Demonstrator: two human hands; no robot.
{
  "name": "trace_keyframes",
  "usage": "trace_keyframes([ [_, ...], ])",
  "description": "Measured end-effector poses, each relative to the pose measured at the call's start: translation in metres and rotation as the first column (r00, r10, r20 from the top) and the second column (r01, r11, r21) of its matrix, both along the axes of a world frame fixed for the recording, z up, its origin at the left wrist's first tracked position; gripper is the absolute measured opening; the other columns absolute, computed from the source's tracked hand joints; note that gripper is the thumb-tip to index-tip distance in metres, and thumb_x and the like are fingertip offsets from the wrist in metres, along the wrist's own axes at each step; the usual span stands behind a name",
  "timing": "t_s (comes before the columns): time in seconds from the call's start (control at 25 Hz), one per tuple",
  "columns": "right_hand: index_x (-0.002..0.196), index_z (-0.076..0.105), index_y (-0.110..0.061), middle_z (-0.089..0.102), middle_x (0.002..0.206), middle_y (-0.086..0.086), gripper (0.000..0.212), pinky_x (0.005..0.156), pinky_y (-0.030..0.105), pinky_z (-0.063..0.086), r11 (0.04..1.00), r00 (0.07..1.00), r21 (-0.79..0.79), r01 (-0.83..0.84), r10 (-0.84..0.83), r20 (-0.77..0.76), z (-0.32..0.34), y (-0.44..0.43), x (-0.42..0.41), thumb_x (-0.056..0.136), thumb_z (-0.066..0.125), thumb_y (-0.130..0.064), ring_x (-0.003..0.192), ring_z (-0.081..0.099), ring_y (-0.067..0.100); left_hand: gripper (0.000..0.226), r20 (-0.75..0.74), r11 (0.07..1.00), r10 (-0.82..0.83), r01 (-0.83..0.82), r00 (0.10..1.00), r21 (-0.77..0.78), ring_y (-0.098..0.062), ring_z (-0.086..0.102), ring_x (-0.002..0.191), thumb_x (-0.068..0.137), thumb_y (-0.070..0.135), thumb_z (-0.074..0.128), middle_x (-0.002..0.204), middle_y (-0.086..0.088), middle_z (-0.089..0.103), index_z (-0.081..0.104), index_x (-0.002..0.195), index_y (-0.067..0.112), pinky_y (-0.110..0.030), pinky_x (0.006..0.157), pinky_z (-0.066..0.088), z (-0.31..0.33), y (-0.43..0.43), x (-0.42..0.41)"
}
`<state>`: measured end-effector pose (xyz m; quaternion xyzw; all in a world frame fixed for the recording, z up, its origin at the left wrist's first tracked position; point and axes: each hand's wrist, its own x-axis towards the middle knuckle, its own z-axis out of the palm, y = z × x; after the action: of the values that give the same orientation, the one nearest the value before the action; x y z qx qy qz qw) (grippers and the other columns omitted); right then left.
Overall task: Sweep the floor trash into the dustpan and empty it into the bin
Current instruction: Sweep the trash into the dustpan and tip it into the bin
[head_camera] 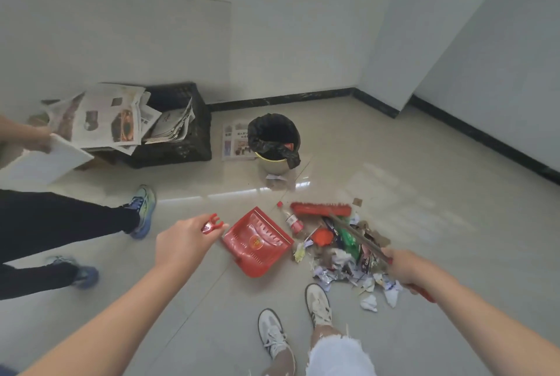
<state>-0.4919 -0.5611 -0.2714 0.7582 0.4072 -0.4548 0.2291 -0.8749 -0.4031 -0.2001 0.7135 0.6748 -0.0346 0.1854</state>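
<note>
Trash [342,251] lies between dustpan [256,243] and broom [321,209].

Head-high view, angled down at floor [394,193]

Soft, even daylight fills the room, shadows faint under everything. Pale glare streaks across the glossy beige tiled floor [394,193] near the middle. Wide-angle bending curves the white walls [303,27] at the edges. Motion blur smears the blue running shoes [88,275] at left; overall sharpness is mild.
</note>
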Motion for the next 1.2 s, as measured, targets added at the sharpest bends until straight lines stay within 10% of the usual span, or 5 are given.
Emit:
trace_keyframes([
  [0.56, 0.147, 0.034, -0.035, 0.063, 0.089, -0.003, 0.060, 0.043, 0.017, 0.038, 0.932, 0.938, 0.213, 0.292, -0.236, -0.254, -0.020, 0.080, -0.076, 0.093, 0.043, -0.010, 0.053, 0.050, 0.008, 0.031, 0.006, 0.982, 0.191, -0.191, 0.982, -0.006, -0.024, 0.063, 0.090, 0.081, 0.066, 0.056, 0.071, 0.009, 0.054, 0.067, 0.089, 0.038, -0.028, 0.062, 0.039, 0.008, 0.011, -0.014],
  [0.8, 0.145, 0.036, -0.025, 0.061, 0.125, 0.008, 0.055, 0.090, 0.036, 0.052, 0.975, 0.984, 0.162, 0.153, -0.135, -0.118, -0.071, 0.131, -0.096, 0.093, 0.034, -0.007, 0.107, 0.060, 0.026, 0.031, -0.025, 0.973, 0.230, -0.231, 0.973, 0.000, -0.021, 0.059, 0.079, 0.077, 0.069, 0.058, 0.066, 0.013, 0.056, 0.067, 0.088, 0.042, -0.027, 0.059, 0.039, 0.000, 0.010, -0.024],
  [1.2, 0.144, 0.038, -0.028, 0.050, 0.077, -0.007, 0.062, 0.044, 0.016, 0.041, 0.967, 0.966, -0.047, -0.252, 0.254, 0.049, -0.003, 0.086, 0.014, 0.091, 0.032, 0.003, 0.064, 0.057, 0.008, 0.034, -0.043, 0.976, 0.214, -0.215, 0.976, -0.015, -0.019, 0.054, 0.076, 0.078, 0.071, 0.055, 0.066, 0.012, 0.052, 0.068, 0.092, 0.042, -0.028, 0.059, 0.037, 0.010, 0.014, -0.018],
])
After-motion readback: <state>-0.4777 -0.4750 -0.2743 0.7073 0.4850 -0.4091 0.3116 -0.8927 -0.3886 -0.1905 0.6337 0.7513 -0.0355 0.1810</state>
